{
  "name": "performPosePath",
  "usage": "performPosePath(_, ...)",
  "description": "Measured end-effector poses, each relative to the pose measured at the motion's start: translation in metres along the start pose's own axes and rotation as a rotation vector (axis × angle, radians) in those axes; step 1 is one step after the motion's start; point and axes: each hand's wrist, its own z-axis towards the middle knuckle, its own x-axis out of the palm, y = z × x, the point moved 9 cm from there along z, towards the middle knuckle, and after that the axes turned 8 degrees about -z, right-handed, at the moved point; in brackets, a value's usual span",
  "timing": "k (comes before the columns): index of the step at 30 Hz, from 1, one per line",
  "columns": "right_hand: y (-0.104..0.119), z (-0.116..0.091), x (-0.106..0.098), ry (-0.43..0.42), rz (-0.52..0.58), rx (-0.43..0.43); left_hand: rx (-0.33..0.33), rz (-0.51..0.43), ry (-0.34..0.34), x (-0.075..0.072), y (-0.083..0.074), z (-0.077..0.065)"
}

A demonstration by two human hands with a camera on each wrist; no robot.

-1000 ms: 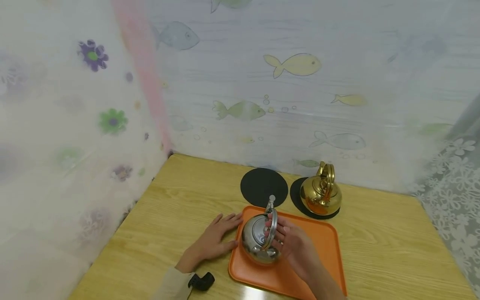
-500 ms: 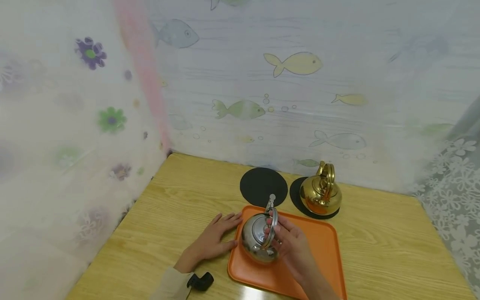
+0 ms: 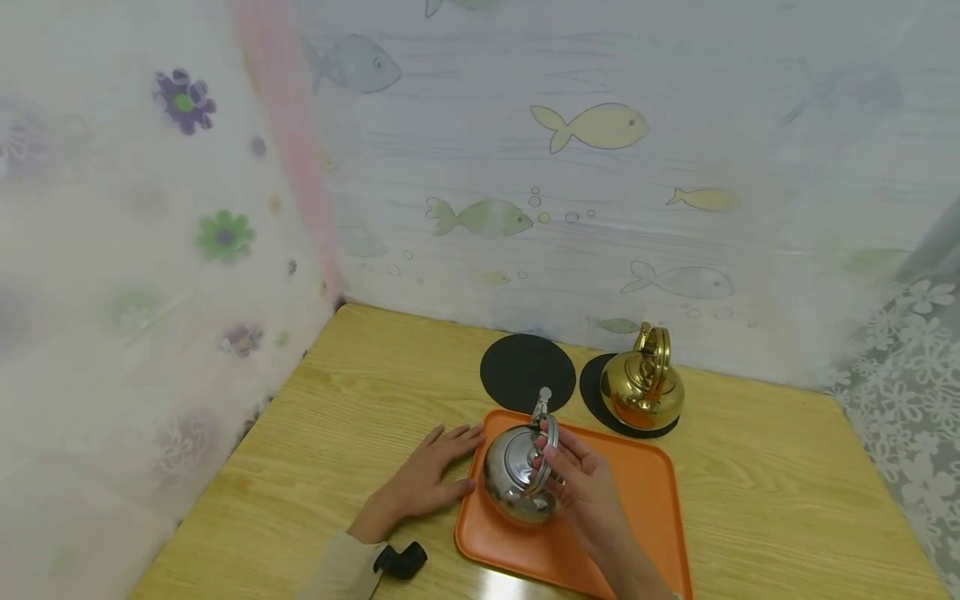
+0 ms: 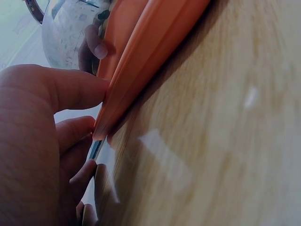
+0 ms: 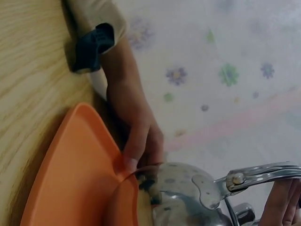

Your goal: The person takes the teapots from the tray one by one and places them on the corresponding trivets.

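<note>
Head view: right hand (image 3: 581, 483) grips silver kettle (image 3: 517, 475)'s handle; flat left hand (image 3: 431, 479) touches tray (image 3: 645, 492).

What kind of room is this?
Probably a staged tabletop corner, not a real kitchen: a wooden table walled by fish-print curtains, with two kettles, an orange tray and black mats.

- Soft, even daylight fills the head view; the curtains look washed out and hazy, more so toward the left edge
- A white glare patch sits on the table (image 3: 502, 586) at the near edge of the tray (image 3: 645, 492)
- Both kettles mirror their surroundings
- The left wrist view is blurred and streaked with glare on the wood
- The right wrist view is soft, its backdrop out of focus
</note>
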Motion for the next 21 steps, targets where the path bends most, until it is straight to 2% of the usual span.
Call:
performPosePath(7,0.0,0.006,-0.011,-0.092,-0.091,-0.019,-0.004,-0.006,0.003,0.001,0.001,0.001)
performPosePath(14,0.001,0.008,-0.011,-0.084,-0.128,-0.049,-0.017,-0.017,0.009,0.0,0.0,-0.001)
performPosePath(21,0.003,0.008,-0.01,-0.083,-0.159,-0.072,0.001,-0.015,0.001,-0.001,-0.002,0.001)
